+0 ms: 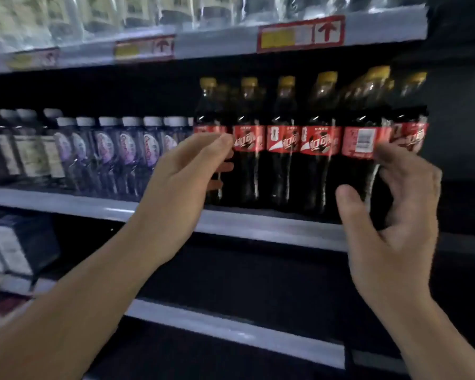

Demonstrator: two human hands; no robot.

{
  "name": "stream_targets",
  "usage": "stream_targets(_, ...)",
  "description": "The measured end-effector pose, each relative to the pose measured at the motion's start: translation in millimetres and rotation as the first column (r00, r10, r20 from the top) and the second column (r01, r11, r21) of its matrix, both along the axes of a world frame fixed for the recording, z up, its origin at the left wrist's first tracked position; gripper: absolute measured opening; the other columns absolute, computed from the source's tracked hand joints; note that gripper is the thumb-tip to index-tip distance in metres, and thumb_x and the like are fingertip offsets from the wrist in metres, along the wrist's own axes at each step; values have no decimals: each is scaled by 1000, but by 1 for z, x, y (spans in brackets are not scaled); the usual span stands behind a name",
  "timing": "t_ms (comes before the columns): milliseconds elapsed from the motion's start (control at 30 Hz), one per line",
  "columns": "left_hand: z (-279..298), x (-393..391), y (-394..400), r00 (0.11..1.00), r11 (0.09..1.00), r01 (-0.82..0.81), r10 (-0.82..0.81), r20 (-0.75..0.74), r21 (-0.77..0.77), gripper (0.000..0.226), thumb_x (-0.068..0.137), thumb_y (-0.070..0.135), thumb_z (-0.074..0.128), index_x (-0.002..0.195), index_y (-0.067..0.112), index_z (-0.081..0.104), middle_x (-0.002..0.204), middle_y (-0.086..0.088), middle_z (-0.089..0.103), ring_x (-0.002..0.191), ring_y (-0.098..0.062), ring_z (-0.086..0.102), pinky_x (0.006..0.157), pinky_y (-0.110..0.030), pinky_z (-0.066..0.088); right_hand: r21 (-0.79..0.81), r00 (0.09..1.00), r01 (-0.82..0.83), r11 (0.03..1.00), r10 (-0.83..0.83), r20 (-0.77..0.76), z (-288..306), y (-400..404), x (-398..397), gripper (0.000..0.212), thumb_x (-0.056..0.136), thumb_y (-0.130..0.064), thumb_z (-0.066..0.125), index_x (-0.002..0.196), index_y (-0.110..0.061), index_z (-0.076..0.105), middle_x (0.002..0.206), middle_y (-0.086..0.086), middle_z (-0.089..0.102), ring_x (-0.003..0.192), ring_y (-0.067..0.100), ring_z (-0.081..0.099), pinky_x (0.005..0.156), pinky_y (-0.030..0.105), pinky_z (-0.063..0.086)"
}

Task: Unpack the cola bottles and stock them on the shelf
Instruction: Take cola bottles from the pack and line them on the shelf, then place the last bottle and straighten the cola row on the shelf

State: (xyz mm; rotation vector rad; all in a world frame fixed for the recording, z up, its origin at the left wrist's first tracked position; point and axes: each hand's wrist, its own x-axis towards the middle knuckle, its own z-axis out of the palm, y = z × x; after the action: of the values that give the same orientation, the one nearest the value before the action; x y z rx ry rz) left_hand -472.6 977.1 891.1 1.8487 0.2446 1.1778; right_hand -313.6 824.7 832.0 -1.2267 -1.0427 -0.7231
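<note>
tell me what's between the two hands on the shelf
In the head view, a row of cola bottles stands on the shelf between the left hand and right hand.
</note>
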Motion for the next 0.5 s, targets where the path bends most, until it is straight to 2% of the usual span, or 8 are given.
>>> stream_targets(67, -33, -33, 14, 996, 993, -68, 62, -59, -92, 24, 101, 43, 56, 109, 29, 74, 109, 5, 76, 106, -12, 71, 97, -41, 56, -43, 987, -102, 994, 106, 123, -21, 7, -32, 42, 96, -16, 62, 135, -19, 46, 131, -3, 46, 130, 26, 50, 113, 39, 43)
stream_targets(100, -48, -45, 22, 993, 984, -103, 93, -70, -148, 22, 102, 39, 57, 108, 26, 74, 107, 2, 76, 105, -15, 72, 96, -41, 56, -94, 975, -129, 987, 144, 168, -28, 9, -45, 39, 97, -14, 61, 132, -22, 46, 129, -5, 47, 128, 29, 52, 112, 41, 43)
stream_targets(167, -96, -87, 38, 976, 947, -204, 176, -130, -249, 18, 100, 36, 60, 105, 26, 74, 102, 5, 77, 103, -16, 73, 93, -41, 57, -230, 962, -209, 950, 243, 128, -60, 19, -80, 35, 98, -14, 59, 127, -29, 48, 127, -10, 50, 125, 21, 53, 108, 36, 43)
stream_targets(267, -168, -146, 60, 941, 901, -309, 242, -238, -303, 19, 97, 41, 63, 107, 28, 73, 103, 10, 76, 102, -11, 73, 90, -38, 57, -378, 929, -324, 867, 368, 47, -113, 39, -127, 22, 95, -13, 60, 115, -21, 59, 118, -5, 58, 117, 3, 56, 102, 21, 41)
stream_targets(400, -281, -226, 85, 883, 814, -416, 256, -393, -405, 15, 101, 40, 58, 106, 35, 72, 97, 18, 76, 95, -1, 71, 88, -31, 53, -614, 867, -476, 630, 452, -209, -211, 76, -202, 13, 95, -20, 59, 100, -18, 71, 106, -7, 65, 104, 6, 65, 89, 18, 47)
stream_targets(500, -376, -274, 102, 858, 760, -451, 227, -460, -467, 16, 99, 38, 63, 105, 28, 74, 97, 13, 77, 94, -5, 71, 89, -32, 55, -774, 825, -539, 332, 394, -405, -308, 103, -254, 17, 96, -36, 56, 106, -31, 69, 107, -23, 60, 105, -1, 63, 84, 13, 46)
